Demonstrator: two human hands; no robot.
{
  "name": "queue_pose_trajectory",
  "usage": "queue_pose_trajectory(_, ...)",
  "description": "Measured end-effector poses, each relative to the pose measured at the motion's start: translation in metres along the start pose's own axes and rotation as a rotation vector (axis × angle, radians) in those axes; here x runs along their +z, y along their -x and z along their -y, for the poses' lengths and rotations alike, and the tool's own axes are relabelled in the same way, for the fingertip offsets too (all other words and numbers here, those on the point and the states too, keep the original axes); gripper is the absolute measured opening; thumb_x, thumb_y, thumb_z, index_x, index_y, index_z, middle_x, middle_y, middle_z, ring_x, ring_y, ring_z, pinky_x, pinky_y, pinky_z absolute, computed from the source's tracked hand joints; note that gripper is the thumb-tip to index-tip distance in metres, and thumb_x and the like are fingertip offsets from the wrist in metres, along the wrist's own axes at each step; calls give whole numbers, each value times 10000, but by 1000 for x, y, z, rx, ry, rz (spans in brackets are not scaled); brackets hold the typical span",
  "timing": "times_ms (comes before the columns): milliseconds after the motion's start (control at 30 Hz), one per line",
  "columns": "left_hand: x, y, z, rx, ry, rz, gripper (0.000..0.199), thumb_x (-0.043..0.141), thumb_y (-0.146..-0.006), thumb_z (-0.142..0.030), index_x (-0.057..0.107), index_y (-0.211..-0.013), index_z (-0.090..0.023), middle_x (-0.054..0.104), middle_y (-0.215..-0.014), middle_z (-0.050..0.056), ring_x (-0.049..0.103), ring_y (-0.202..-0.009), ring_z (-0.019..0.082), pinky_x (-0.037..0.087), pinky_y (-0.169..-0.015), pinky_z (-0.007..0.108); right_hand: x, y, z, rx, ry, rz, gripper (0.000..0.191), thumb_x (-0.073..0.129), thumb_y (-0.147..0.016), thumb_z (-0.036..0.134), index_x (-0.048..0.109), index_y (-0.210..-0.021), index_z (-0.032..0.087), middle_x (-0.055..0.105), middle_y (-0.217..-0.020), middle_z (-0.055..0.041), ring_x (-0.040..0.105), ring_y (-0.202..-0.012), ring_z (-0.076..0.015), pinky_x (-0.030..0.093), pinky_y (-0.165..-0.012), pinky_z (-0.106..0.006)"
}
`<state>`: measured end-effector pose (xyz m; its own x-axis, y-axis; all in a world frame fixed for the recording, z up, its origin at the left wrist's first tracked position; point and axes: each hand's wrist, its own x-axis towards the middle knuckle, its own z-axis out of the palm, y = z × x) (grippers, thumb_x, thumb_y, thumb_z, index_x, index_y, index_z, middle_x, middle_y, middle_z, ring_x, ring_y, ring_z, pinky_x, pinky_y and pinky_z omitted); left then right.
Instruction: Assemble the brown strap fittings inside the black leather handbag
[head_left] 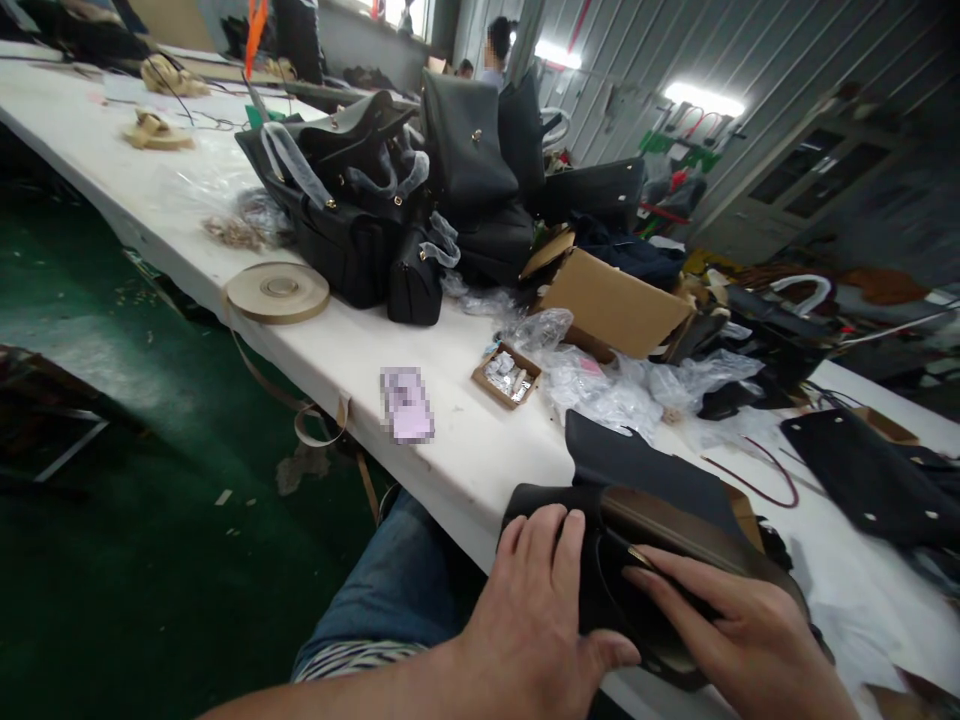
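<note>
One bag [675,525], fingers [690,573] at zip [638,555], box [493,393] of silvery pieces [508,374]

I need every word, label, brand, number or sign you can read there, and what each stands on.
No text can be read anywhere.
Black bag under the hands: no lettering visible.
Cardboard box: no print visible on its near side.
Tape roll: no lettering visible.
Silvery packets in the small box: too small to read.
Purple item: blurred into blocks, unreadable.
</note>
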<state>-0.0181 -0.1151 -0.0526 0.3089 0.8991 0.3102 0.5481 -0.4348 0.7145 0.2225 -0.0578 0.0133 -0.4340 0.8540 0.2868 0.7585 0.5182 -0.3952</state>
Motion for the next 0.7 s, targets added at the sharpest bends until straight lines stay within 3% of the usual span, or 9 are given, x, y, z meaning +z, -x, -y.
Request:
queue_pose_trajectory(133, 20, 5, -12, 36, -51, -11, 1291, 583, -972, -864, -92, -1752, -88, 358, -1753, 358, 309, -1680, 513, 414, -1298, 792, 9, 8, 12, -7, 53, -95, 185, 755, -1010, 349, 886, -1114, 270, 890, -1011, -17, 874, -796, -221, 708, -795, -190)
queue_pose_trajectory(267, 22, -3, -27, 12, -45, 37, 1349, 756, -944, -725, -102, -1755, -73, 258, -1798, 359, 208, -1707, 526, 385, -1308, 810, 16, 12, 20, -10, 87, -180, 185, 732, -1027, 315, 869, -1131, 245, 889, -1047, -39, 875, -821, -230, 718, -846, -246)
queue_pose_trajectory(400, 17, -4, -34, -4, 20, -17, 1144, 670, -1047, -522, -115, -1764, -98, 212, -1829, 318, 178, -1735, 458, 378, -1348, 751, 12, 12, 29, 46, 75, -152, 188, 713, -1045, 264, 849, -1166, 215, 884, -1081, -56, 873, -892, -238, 702, -880, -294)
queue_pose_trajectory(533, 13, -7, -32, -56, 91, -115, 877, 533, -1086, -315, 17, -1782, -179, 313, -1807, 254, 338, -1692, 400, 416, -1345, 698, 2, 4, 35, 115, 25, 43, 176, 713, -1070, 263, 847, -1181, 238, 877, -1130, -57, 855, -984, -253, 647, -881, -326)
queue_pose_trajectory(700, 6, -20, -25, -154, 181, -55, 758, 485, -1100, -316, 147, -1764, -173, 423, -1748, 238, 461, -1612, 381, 458, -1304, 682, -4, -3, 29, 172, -37, 81, 232, 681, -1116, 307, 855, -986, 227, 861, -905, -44, 806, -795, -215, 558, -756, -304)
